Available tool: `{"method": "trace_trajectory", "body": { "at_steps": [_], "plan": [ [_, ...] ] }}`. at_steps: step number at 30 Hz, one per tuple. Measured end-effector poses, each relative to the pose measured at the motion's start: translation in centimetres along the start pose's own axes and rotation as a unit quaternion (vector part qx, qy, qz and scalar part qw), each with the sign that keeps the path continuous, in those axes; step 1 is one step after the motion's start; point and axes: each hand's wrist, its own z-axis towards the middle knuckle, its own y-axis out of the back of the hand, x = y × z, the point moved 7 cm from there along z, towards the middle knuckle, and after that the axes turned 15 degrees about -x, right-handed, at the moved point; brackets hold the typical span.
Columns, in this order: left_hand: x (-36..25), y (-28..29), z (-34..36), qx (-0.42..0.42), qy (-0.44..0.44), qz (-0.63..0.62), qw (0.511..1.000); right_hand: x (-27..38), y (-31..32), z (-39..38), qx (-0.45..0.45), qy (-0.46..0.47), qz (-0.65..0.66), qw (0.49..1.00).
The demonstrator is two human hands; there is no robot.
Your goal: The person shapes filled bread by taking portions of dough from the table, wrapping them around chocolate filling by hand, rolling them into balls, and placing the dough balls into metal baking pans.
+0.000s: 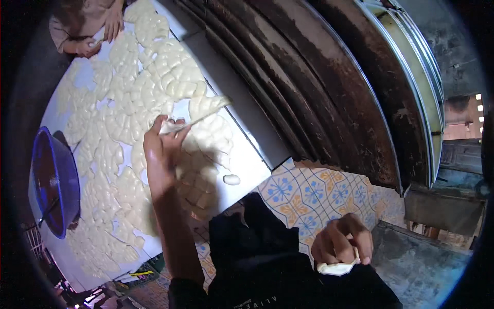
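- Dough pieces (123, 92) are covering much of the white counter (249, 159), lying flat and crowded together.
- From my remote seat, I'm seeing the left hand (167, 141) pinching a stretched flap (207, 107), which is angling toward the counter's edge.
- Well apart from the counter, the right hand (343, 242) is holding a pale piece (337, 269) in curled fingers.
- I'm judging this as lifting or spreading; the next move is probably calling for gentle, even tension against tearing.
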Motion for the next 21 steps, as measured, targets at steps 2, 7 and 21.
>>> {"method": "trace_trajectory", "body": {
  "at_steps": [2, 7, 21],
  "plan": [
    [-2.0, 0.7, -2.3, -0.024, 0.022, 0.028, 0.999, -0.7, 2.9, 1.3, -0.063, 0.018, -0.035, 0.997],
    [-3.7, -3.5, -11.6, 0.058, -0.205, 0.166, 0.963, 0.7, 17.0, 6.1, -0.279, 0.172, -0.768, 0.550],
    [-2.6, 3.8, -23.6, 0.027, -0.264, 0.298, 0.917, -3.2, 16.1, 9.6, -0.249, 0.143, -0.720, 0.632]
  ]
}}
